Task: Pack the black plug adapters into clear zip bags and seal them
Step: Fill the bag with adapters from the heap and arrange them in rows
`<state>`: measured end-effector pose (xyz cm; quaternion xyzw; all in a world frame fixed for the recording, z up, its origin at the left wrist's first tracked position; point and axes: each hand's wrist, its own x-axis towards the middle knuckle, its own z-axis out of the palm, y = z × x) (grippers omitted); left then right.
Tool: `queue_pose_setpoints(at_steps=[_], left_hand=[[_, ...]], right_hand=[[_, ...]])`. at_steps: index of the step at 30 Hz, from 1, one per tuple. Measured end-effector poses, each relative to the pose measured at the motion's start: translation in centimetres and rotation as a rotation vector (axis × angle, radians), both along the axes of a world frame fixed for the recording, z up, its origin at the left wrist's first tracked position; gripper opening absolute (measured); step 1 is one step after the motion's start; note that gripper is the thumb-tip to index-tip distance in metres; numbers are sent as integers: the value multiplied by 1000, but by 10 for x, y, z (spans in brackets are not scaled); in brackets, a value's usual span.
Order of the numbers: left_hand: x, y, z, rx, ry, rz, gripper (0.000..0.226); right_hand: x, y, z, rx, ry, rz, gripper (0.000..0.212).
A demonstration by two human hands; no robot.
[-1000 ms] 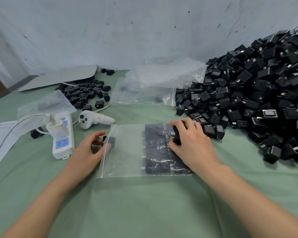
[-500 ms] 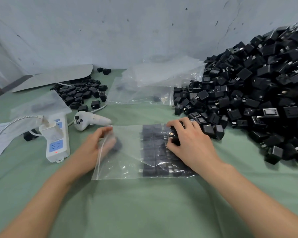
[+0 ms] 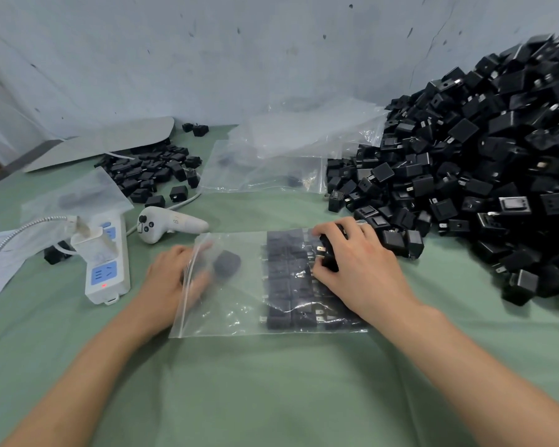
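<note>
Mouth of our zip bag (image 3: pixel 239 314) faces left. Our left hand (image 3: pixel 170 279) reaches in, blurred; whether it pinches or pushes the loose adapter (image 3: pixel 227 263) just right of it, we cannot tell. Farther right lie the packed rows (image 3: pixel 286 285), beside our right hand (image 3: pixel 362 269), curled round 1 spare adapter (image 3: pixel 329 257).

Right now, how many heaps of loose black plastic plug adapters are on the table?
2: a huge heap at right, a small heap at back left; more may be hidden.

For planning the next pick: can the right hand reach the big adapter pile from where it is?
Probably yes: the right hand lies beside the adapter pile, nothing between, but it grips one adapter.
</note>
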<state>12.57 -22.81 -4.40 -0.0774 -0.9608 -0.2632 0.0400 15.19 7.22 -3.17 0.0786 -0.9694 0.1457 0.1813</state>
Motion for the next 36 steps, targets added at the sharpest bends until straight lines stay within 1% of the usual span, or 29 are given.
queue_pose_setpoints(at_steps=[3,7,10,12,14,15,17,18,19,20,23,24,25,27,29,30,31,33,36], left_hand=[[-2,2,1,43,-49,18,47],[-3,11,5,73,-51,-8,35],[-9,12,2,91,-23,-4,38],[-11,13,1,117,-52,29,37],[-11,14,0,142,-69,63,47],[-12,15,-1,156,-64,79,57],[-13,17,-3,179,-75,126,84],[-14,19,-3,175,-84,148,92],[-14,20,-3,160,-83,163,92],[-16,21,-3,143,-72,167,84],[-19,25,-2,166,-10,141,30],[-19,25,-3,173,-7,142,19],[-20,25,-4,154,-11,148,14],[-20,27,-4,76,12,171,17],[-19,29,-2,6,121,196,23],[-18,30,0,16,154,196,26],[-18,31,2,57,144,190,28],[-17,30,2,123,89,159,24],[-20,26,-2,50,113,45,19]], right_hand=[[1,-1,1,-3,4,3,38],[1,0,1,2,4,1,39],[1,0,1,3,-1,-4,39],[1,0,0,2,2,-5,39],[2,0,0,-3,7,-6,38],[1,0,0,-3,9,-5,38],[1,0,0,-2,12,-1,38],[1,0,0,-2,13,-2,38],[1,0,0,-2,16,-4,38],[1,0,0,-1,19,-7,38],[2,0,-1,0,16,-5,37],[2,0,-1,0,16,-2,38],[2,0,-1,1,16,-2,38],[2,0,0,4,13,-4,38],[2,0,0,4,13,-3,38],[2,0,0,3,14,-3,38],[2,0,0,2,13,-1,38],[1,0,0,4,10,1,39],[1,0,0,2,7,2,38]])
